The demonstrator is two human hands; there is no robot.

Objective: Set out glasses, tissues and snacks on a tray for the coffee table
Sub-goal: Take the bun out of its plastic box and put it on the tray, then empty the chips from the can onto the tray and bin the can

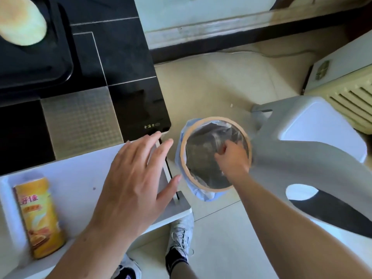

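Observation:
A white tray point(80, 174) sits at the near corner of the black coffee table point(112, 63). A yellow snack canister point(40, 216) lies on its side in the tray's left part. My left hand point(134, 184) hovers over the tray's right end, palm down, fingers spread, holding nothing. My right hand point(231, 156) reaches down into the mouth of a round bin point(185, 141) on the floor, fingers curled; whether it holds anything is hidden.
A black tray point(56, 63) with a pale oval item point(20, 21) sits at the table's far left. A grey plastic stool point(314, 141) stands right of the bin, a radiator point(350, 101) behind it. My shoes point(181, 238) are on the tiled floor.

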